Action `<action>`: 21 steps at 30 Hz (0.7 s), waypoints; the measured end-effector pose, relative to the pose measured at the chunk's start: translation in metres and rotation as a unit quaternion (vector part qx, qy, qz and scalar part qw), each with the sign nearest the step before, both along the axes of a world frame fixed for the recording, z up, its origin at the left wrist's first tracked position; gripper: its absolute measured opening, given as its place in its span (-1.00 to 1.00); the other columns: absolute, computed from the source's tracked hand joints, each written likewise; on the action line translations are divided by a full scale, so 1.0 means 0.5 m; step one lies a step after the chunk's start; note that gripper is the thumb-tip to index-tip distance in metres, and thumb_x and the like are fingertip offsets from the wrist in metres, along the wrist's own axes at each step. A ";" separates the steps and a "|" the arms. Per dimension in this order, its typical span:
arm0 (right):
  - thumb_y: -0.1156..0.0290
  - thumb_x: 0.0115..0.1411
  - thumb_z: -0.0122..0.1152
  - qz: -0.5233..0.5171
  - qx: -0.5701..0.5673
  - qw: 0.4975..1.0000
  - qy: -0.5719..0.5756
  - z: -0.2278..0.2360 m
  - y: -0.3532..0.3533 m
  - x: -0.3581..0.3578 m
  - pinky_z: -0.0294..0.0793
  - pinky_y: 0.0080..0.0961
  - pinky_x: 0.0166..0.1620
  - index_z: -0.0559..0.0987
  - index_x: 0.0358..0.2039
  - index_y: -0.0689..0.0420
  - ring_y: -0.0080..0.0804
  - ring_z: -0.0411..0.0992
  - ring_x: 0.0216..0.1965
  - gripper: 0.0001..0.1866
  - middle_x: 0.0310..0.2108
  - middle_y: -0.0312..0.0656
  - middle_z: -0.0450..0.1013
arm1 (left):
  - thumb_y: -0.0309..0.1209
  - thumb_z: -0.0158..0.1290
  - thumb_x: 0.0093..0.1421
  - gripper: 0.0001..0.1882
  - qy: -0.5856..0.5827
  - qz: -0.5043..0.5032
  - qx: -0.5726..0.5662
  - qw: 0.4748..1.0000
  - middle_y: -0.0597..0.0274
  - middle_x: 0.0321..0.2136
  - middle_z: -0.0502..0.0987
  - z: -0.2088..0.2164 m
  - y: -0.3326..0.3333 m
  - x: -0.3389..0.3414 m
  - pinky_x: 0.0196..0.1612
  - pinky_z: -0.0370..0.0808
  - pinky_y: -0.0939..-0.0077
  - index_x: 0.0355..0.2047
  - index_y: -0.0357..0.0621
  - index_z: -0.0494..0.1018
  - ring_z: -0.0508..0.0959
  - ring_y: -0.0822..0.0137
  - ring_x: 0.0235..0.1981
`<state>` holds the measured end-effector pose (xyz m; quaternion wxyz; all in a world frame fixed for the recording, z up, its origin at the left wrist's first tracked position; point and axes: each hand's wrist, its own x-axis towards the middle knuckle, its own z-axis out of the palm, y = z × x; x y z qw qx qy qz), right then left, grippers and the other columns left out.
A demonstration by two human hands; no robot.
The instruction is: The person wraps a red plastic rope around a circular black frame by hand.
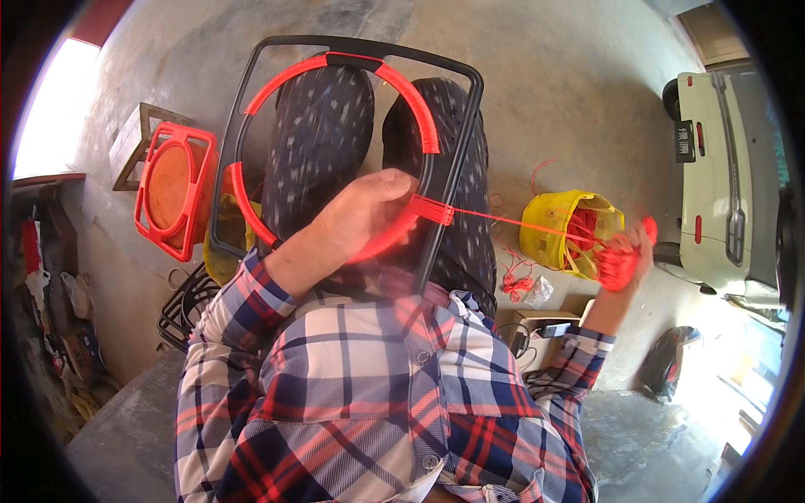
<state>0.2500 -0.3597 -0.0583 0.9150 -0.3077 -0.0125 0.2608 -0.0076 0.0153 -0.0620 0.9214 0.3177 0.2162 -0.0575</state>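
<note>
A black frame (pixel 478 105) with rounded corners rests across my lap, with a ring inside it. Red cord is wound in sections around the ring (pixel 412 96), leaving black stretches bare between them. My left hand (pixel 362 211) is closed around the ring's lower part, its thumb on top and its fingers partly hidden. From a wrapped section at the ring's right side, a taut red strand (pixel 520 224) runs to the right. At its far end my right hand (pixel 639 256) is closed on a red cord bundle (pixel 616 270), slightly blurred, held out to the right.
A yellow basket (pixel 543 235) with red cord inside stands below the strand, with loose cord (pixel 515 283) beside it. At left, a finished-looking red frame (pixel 174 191) leans by a wooden stool (pixel 130 155); black frames (pixel 189 306) lie lower. A vehicle (pixel 704 180) stands far right.
</note>
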 end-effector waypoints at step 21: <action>0.55 -0.05 0.23 0.197 -0.384 0.791 -0.433 0.038 0.378 -0.249 0.47 -0.38 -0.09 0.11 0.29 0.22 -0.24 0.48 -0.09 -0.15 -0.02 0.00 0.39 | -0.24 -0.10 0.30 -0.65 -0.074 -0.023 0.017 0.997 0.14 -0.23 0.54 0.073 -0.025 0.020 -0.04 0.45 0.32 -0.10 -0.29 0.41 0.53 0.27 -0.20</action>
